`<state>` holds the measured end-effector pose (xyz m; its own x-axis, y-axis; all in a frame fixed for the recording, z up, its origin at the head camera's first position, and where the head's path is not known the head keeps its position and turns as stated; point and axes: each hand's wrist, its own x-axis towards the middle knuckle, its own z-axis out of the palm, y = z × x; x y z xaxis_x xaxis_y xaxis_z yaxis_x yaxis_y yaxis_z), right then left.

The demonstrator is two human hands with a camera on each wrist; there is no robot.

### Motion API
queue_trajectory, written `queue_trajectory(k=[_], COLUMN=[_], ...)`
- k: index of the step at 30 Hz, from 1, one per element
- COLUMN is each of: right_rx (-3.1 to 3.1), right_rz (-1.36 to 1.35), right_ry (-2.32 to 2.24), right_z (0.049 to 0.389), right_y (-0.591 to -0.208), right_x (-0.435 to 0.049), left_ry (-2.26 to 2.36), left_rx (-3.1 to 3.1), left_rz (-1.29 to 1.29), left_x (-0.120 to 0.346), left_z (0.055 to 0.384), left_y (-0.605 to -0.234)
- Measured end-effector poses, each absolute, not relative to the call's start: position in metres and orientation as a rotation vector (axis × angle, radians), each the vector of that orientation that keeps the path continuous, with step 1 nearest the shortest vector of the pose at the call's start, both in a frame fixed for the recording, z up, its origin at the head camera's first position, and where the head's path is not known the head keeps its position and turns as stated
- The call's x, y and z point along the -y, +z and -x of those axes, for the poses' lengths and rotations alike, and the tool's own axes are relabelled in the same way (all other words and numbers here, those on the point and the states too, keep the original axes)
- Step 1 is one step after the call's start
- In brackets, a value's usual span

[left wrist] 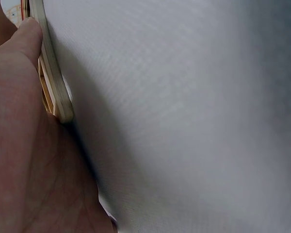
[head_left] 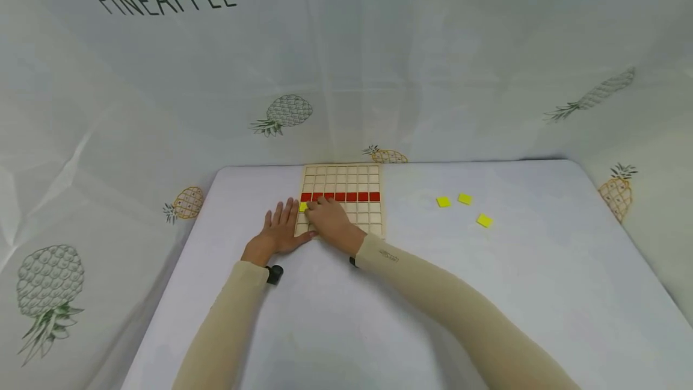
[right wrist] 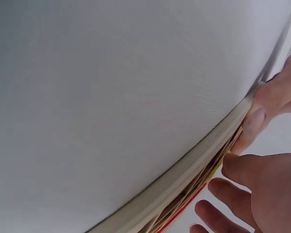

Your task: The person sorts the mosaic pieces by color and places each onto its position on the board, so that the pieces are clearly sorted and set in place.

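I have the board (head_left: 368, 218) lying at the far side of the bench (head_left: 335, 318), its far edge close to the pineapple-printed cloth (head_left: 460, 77). A row of red tiles (head_left: 351, 197) crosses its grid, and a yellow tile (head_left: 302, 207) sits at the left end of the next row towards the person. I see the left hand (head_left: 280, 235) released and spread flat along the board's left side, its thumb by the near edge; the left wrist view shows me the board's corner between thumb and palm. The right hand (head_left: 331, 220) reaches over the board, its fingers (right wrist: 230, 196) bent, right beside the yellow tile. In the right wrist view I find the thumb's tip at a strip of yellow, but I cannot tell whether the fingers grasp a tile. Three loose yellow tiles (head_left: 464, 198) lie on the bench to the right, well apart from the board. Beige sleeves (head_left: 433, 292) cover both forearms, and I make out something black (head_left: 275, 274) at each wrist.
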<state>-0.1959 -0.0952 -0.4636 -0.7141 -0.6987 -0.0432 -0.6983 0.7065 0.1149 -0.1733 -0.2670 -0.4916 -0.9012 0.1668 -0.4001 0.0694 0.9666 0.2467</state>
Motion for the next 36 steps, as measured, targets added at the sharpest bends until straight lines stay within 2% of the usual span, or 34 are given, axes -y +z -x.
queue_trajectory(k=[6, 16, 24, 36], right_rx=[2.854, 2.761, 2.792, 2.806], right_rz=[-1.125, -1.002, -0.863, -0.777], right_ry=[-0.038, 0.227, 0.228, 0.245], right_z=[0.188, 0.18, 0.178, 0.183], right_y=[-0.461, -0.458, -0.461, -0.468], right_x=[0.059, -0.037, -0.102, -0.172], left_ry=[0.32, 0.39, 0.417, 0.426], left_rx=[-2.679, -2.684, -2.679, -2.687], left_rz=[-0.169, -0.182, -0.191, -0.219], left_x=[0.27, 0.275, 0.275, 0.275], left_z=[0.174, 0.177, 0.175, 0.172], left_y=[-0.495, -0.503, -0.501, -0.498])
